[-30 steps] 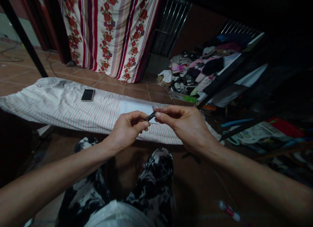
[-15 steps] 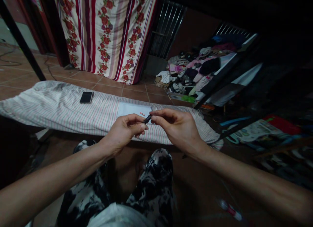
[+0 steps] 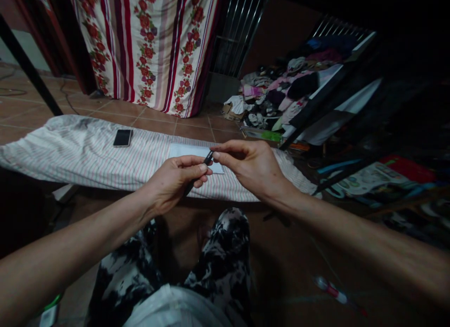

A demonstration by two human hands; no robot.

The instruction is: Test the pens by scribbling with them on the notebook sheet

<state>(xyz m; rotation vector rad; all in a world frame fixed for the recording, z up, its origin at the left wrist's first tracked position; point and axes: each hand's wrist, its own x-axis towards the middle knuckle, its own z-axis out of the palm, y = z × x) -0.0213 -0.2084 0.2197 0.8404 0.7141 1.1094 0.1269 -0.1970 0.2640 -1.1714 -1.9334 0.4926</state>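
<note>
My left hand (image 3: 176,177) is closed around a slim black pen (image 3: 208,157) with small white lettering. The pen slants, its lower end showing beneath my left fingers. At its upper end, the thumb and fingertips of my right hand (image 3: 258,170) pinch it. Behind and below both hands lies a spiral notebook (image 3: 181,150) with a pale page, partly covered by my fingers. It rests on a striped cloth (image 3: 151,151) spread over a long low surface.
A phone (image 3: 122,137) lies on the cloth to the left. Beyond hangs a floral striped curtain (image 3: 162,50). A heap of clothes (image 3: 274,92) sits at the back right. A dark pole (image 3: 30,66) stands at left. A pink-and-white object (image 3: 332,290) lies on the tiled floor.
Both hands have risen slightly, and more of the pen now shows, including its lower end below my left hand. The small red outlined shape on the notebook is now hidden.
</note>
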